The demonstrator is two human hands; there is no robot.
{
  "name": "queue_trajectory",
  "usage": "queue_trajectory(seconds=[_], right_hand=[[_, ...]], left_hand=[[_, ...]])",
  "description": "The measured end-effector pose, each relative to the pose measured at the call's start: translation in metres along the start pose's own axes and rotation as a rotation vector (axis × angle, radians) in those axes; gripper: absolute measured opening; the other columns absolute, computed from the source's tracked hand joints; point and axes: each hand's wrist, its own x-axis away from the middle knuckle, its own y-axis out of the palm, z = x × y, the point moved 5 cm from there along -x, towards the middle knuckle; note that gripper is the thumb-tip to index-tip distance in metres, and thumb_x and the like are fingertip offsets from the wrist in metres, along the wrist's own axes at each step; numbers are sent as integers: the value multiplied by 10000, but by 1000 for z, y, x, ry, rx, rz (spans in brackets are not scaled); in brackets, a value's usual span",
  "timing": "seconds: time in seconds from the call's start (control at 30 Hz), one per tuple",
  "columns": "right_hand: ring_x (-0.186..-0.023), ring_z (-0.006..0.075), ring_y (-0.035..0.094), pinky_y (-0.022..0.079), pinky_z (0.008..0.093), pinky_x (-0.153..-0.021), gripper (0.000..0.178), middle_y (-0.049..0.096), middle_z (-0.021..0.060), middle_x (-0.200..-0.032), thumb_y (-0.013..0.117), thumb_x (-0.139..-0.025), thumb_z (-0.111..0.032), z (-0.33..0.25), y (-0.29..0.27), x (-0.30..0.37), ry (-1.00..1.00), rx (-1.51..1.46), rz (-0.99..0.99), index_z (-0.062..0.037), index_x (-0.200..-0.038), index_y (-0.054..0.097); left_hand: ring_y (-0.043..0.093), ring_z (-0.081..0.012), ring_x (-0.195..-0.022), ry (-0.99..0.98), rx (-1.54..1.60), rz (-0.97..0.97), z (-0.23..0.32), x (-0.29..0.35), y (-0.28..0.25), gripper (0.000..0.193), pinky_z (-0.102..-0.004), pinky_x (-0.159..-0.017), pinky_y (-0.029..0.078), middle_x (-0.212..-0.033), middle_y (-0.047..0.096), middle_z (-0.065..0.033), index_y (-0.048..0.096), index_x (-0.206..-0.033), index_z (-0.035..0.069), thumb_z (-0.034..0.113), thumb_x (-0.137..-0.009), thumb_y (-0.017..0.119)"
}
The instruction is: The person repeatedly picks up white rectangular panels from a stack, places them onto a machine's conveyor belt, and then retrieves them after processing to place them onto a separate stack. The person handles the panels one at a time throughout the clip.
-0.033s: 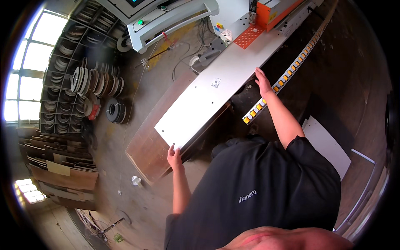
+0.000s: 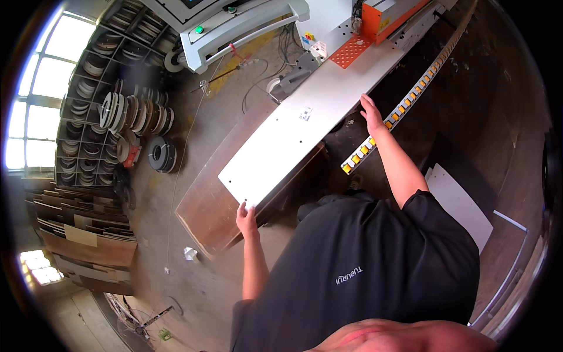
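Observation:
A long white panel (image 2: 264, 154) with several small dark holes and a printed label (image 2: 305, 113) lies slanting from lower left to upper right. Its far end reaches the orange machine head (image 2: 378, 20) and a perforated orange plate (image 2: 350, 53). At the panel's near corner, my left hand (image 2: 246, 221) touches the edge with its thumb and fingers apart. Farther up the same long side, my right hand (image 2: 372, 116) rests against the edge, fingers stretched out and not wrapped round it. Both palms are turned from view.
Under the panel sits a brown board (image 2: 202, 220). A yellow-and-white roller rail (image 2: 394, 117) runs at right. Behind are a grey control console (image 2: 246, 38), coil reels (image 2: 162, 154) and racks; stacked boards (image 2: 88, 252) stand left. Another white panel (image 2: 460, 202) lies right.
The white panel sits very slightly farther up and right, toward the machine. Both hands keep their places at its edge, and the whole view has shifted a little.

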Motion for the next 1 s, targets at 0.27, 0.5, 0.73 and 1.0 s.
queue_trajectory(seconds=[0.27, 0.5, 0.73, 1.0], right_hand=[[-1253, 183, 598, 463, 334, -1007, 515, 629, 81, -1401, 575, -1038, -393, -8, -12, 84, -30, 56, 51, -70, -1437, 525], [-838, 89, 668, 527, 250, -731, 320, 745, 53, -1062, 595, -1045, -335, 60, -98, 237, 84, 88, 297, -96, -1252, 644], [-784, 116, 655, 509, 261, -685, 296, 735, 55, -1024, 631, -1017, -334, 211, -176, 435, 592, 362, 378, -83, -1169, 672], [-1033, 389, 696, 562, 464, -883, 427, 736, 174, -1089, 581, -919, -450, 309, -160, 611, 467, 934, 225, -93, -1085, 748]], left_hand=[[667, -192, -943, 490, -455, -74, 10, -4, 43, 570, -331, -905, 541, -1221, 649, -107, 626, -1355, 42, 135, -817, 789], [660, -184, -814, 556, -618, -245, 52, -15, 104, 441, -348, -792, 549, -1176, 614, -83, 705, -1222, 86, 139, -794, 799], [665, -295, -981, 685, -748, -363, 70, -22, 162, 434, -426, -798, 556, -1210, 599, -108, 704, -1225, 107, 227, -819, 803], [647, -288, -999, 802, -687, -612, 66, 24, 216, 408, -373, -824, 546, -1268, 575, -147, 628, -1279, 61, 161, -892, 712]])
